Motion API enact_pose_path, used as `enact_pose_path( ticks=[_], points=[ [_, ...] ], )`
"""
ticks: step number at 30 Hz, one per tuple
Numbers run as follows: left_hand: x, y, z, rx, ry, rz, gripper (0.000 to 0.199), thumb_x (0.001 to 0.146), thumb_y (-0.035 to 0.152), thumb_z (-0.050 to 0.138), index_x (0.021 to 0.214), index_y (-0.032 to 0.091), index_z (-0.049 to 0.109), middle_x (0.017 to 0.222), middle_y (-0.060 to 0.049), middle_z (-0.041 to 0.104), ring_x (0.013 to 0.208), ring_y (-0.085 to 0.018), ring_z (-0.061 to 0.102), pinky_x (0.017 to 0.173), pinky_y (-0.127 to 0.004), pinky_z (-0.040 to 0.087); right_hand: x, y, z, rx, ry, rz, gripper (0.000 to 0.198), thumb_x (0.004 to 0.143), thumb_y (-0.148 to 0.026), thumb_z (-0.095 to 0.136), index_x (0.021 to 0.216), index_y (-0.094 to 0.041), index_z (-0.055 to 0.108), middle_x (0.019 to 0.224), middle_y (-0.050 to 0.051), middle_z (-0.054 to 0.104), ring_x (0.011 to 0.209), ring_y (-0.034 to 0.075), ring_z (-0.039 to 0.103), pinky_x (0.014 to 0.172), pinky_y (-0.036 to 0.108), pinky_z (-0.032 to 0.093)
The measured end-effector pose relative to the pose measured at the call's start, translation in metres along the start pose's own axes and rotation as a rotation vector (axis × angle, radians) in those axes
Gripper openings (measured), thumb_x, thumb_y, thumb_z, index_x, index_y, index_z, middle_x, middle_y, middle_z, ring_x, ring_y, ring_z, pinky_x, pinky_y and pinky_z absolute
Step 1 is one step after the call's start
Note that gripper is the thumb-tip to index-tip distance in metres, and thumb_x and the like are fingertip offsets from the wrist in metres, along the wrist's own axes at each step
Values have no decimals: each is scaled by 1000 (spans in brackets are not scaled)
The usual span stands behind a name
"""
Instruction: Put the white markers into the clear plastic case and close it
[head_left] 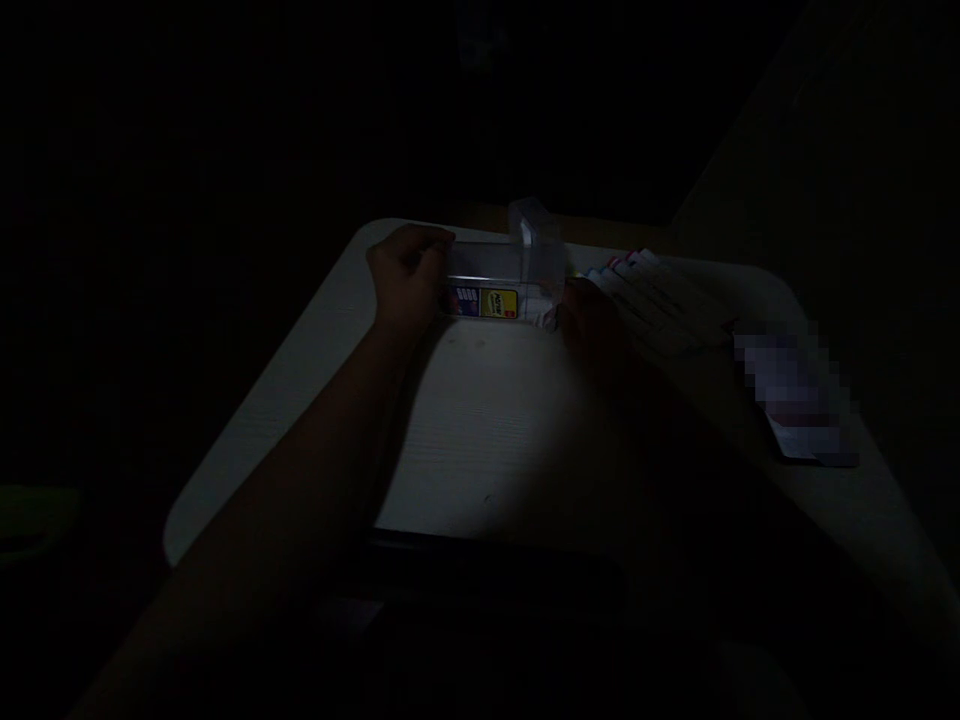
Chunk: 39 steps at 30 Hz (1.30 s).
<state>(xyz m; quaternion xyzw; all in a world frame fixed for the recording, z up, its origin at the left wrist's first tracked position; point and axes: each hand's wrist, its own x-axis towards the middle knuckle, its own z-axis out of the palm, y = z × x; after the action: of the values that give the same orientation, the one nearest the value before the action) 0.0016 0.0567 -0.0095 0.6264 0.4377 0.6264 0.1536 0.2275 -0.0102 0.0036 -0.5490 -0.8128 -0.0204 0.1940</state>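
A clear plastic case [484, 265] with a yellow and dark label lies on its side near the far edge of the white table. My left hand [409, 275] is closed on its left end, thumb and fingers at the corner. At the case's right end is my right hand [592, 320], deep in shadow; its fingers touch or sit close beside that end, and their grip is too dark to make out. A clear flap or lid [534, 235] stands up at the right end of the case.
Several white markers [660, 300] with coloured ends lie in a row right of my right hand. Farther right lies a blurred-out phone-like object [799, 400]. The white table [465, 430] has rounded corners; the surroundings are very dark. A greenish thing [37, 515] shows at far left.
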Motion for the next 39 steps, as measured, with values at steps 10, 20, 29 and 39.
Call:
enact_pose_path(
  ticks=[10, 20, 29, 39],
  points=[
    [0, -3, 1, -2, -6, 10, 16, 82, 28, 57, 76, 22, 70, 83, -2, 71, 87, -19, 68, 79, -33, 54, -4, 10, 4, -97, 124, -60, 32, 89, -14, 38, 108, -14, 64, 110, 13, 60, 109, 23, 50, 97, 39, 44],
    [3, -4, 0, 24, -29, 0, 22, 83, 39, 58, 78, 22, 70, 85, -1, 71, 86, -18, 67, 77, -37, 52, -7, 3, -4, -128, 11, -40, 44, 91, -17, 33, 126, -12, 59, 125, 14, 56, 111, 22, 52, 102, 36, 41],
    [2, 1, 0, -3, -3, -20, 21, 78, 40, 60, 76, 22, 71, 82, -2, 72, 82, -18, 65, 75, -38, 51, -12, -1, -14, -166, 64, 114, 45, 86, -12, 37, 125, -17, 59, 126, 10, 56, 119, 23, 49, 106, 38, 39],
    [4, -1, 2, 39, -15, -15, 30, 76, 45, 55, 79, 18, 68, 82, -4, 71, 80, -16, 61, 74, -37, 48, -10, -2, -9, -159, -17, 30, 46, 84, -11, 39, 126, -13, 58, 128, 14, 55, 121, 25, 50, 105, 37, 42]
  ],
)
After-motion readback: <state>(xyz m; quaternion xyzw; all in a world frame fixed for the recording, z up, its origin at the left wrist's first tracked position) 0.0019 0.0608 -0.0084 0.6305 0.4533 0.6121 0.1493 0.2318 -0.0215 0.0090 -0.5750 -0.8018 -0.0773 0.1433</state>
